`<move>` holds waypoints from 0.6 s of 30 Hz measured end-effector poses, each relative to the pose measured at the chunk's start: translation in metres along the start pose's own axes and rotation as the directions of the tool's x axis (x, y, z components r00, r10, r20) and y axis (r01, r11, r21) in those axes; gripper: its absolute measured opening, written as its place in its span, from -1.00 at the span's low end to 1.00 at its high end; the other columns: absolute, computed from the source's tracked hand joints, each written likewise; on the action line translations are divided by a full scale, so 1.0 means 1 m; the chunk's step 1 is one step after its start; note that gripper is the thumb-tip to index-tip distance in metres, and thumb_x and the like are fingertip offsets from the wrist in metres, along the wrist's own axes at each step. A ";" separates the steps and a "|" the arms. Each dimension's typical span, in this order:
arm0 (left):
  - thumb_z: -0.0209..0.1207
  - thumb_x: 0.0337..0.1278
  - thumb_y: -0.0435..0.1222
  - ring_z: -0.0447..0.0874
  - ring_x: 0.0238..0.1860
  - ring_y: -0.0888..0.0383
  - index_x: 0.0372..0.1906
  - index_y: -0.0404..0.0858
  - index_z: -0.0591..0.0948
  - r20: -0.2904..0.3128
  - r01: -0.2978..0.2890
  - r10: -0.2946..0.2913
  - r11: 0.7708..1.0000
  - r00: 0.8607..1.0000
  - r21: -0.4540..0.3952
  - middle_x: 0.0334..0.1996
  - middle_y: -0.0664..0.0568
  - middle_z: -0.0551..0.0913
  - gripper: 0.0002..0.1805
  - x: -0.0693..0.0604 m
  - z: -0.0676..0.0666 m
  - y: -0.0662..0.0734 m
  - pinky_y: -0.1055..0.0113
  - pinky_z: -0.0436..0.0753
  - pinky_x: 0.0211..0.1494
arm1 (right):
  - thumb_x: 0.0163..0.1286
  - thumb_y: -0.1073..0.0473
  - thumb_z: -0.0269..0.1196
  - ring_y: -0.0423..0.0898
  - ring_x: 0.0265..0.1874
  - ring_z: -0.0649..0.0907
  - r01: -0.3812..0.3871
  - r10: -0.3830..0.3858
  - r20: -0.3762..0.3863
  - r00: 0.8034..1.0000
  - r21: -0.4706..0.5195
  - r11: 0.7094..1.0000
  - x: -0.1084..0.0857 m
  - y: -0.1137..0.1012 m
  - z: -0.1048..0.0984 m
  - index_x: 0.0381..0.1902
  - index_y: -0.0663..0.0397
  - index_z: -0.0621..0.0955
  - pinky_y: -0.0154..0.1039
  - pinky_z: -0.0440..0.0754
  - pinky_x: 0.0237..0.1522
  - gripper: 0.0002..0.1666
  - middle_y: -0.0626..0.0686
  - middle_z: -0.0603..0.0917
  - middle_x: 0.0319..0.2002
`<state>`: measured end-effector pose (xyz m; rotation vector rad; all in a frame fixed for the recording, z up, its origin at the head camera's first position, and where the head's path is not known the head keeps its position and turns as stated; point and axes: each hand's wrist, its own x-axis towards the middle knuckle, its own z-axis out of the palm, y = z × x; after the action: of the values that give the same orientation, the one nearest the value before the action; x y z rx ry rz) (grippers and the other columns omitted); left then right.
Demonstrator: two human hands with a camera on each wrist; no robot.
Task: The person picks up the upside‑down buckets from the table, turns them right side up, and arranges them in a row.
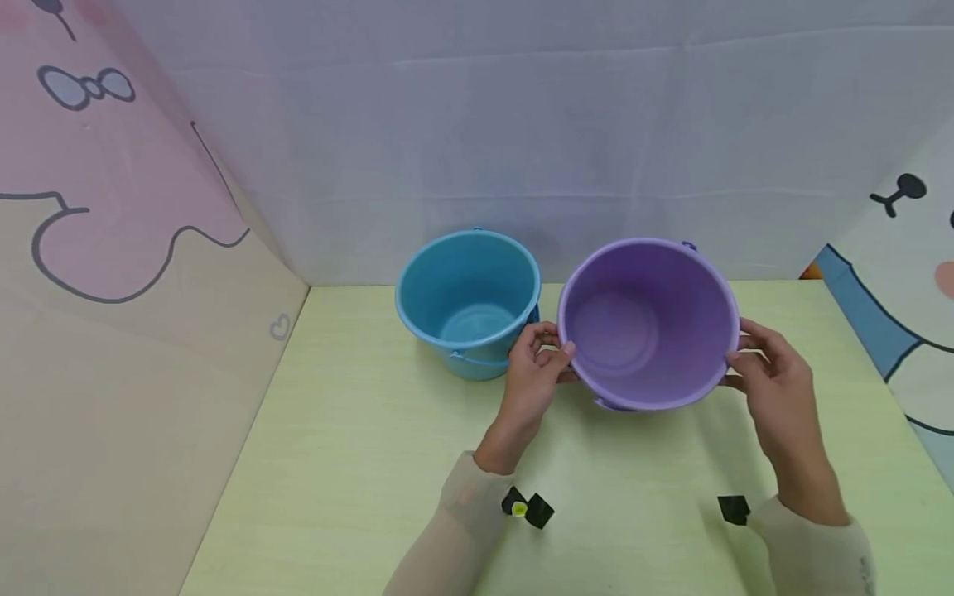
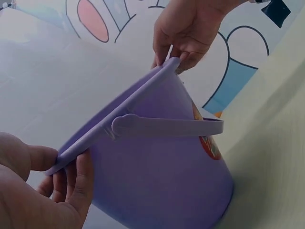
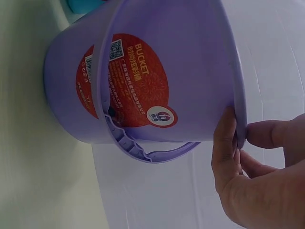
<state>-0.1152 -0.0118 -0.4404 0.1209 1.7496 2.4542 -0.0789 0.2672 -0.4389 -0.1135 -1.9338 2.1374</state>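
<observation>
A purple bucket [image 1: 648, 323] is tilted with its mouth toward the head camera, and its inside looks bare. My left hand [image 1: 532, 381] pinches its rim on the left, thumb on top and fingers beneath. On the opposite side my right hand [image 1: 778, 397] pinches the rim the same way. The bucket's handle [image 2: 167, 126] hangs along its side in the left wrist view. A red round label [image 3: 133, 81] marks its wall in the right wrist view. Just left of it, a light blue bucket [image 1: 469, 290] stands upright on the table, close to my left hand.
The pale green table [image 1: 358, 463] ends at a white cloth backdrop [image 1: 522, 149]. Cartoon-printed panels rise at the left [image 1: 112, 248] and right [image 1: 917, 273]. Small black squares [image 1: 538, 511] show by the left cuff, and another black square [image 1: 734, 510] by the right cuff.
</observation>
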 end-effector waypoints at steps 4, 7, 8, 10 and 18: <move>0.17 0.42 -0.59 0.62 -0.26 0.24 0.25 -0.45 0.42 0.008 0.020 -0.020 0.999 1.000 -0.041 -0.09 -0.06 0.51 -0.61 0.000 0.000 0.002 0.41 0.72 -0.20 | 0.60 0.43 0.12 -0.30 -0.24 0.72 -0.028 0.028 -0.014 1.000 -0.010 1.000 0.004 -0.003 0.000 0.36 0.10 0.56 -0.48 0.74 -0.27 -0.55 -0.03 0.58 -0.06; 0.18 0.36 -0.64 0.62 -0.25 0.24 0.31 -0.44 0.39 0.019 0.037 -0.035 0.997 0.999 -0.075 -0.05 -0.07 0.51 -0.52 0.001 0.001 0.003 0.41 0.73 -0.18 | 0.61 0.41 0.12 -0.30 -0.23 0.71 -0.049 0.049 -0.022 0.999 -0.018 0.999 0.006 -0.005 0.001 0.40 0.14 0.54 -0.48 0.74 -0.26 -0.54 -0.03 0.57 -0.05; 0.18 0.35 -0.65 0.62 -0.25 0.24 0.33 -0.43 0.38 0.022 0.040 -0.038 0.996 0.999 -0.085 -0.05 -0.06 0.51 -0.50 0.001 0.001 0.003 0.41 0.74 -0.18 | 0.62 0.40 0.12 -0.30 -0.22 0.70 -0.055 0.054 -0.023 0.998 -0.021 0.998 0.007 -0.005 0.001 0.41 0.15 0.52 -0.48 0.74 -0.25 -0.53 -0.03 0.56 -0.05; 0.17 0.34 -0.66 0.62 -0.25 0.23 0.34 -0.42 0.37 0.023 0.045 -0.042 0.993 0.999 -0.106 -0.04 -0.07 0.50 -0.47 0.002 0.001 0.002 0.41 0.75 -0.18 | 0.62 0.39 0.12 -0.29 -0.21 0.70 -0.062 0.061 -0.021 0.998 -0.021 0.998 0.009 -0.007 0.002 0.43 0.17 0.50 -0.48 0.74 -0.25 -0.52 -0.03 0.56 -0.04; 0.16 0.35 -0.65 0.63 -0.22 0.17 0.31 -0.38 0.39 -0.018 0.055 -0.059 0.980 0.998 -0.189 -0.05 -0.15 0.49 -0.51 0.007 0.007 -0.002 0.39 0.76 -0.21 | 0.65 0.32 0.13 -0.28 -0.19 0.69 -0.070 0.070 0.003 0.998 -0.012 0.997 0.016 -0.008 0.003 0.44 0.18 0.49 -0.47 0.74 -0.25 -0.53 -0.02 0.54 -0.02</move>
<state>-0.1214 -0.0037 -0.4396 0.0230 1.4964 2.5726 -0.0937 0.2689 -0.4293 -0.1822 -1.9724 2.1720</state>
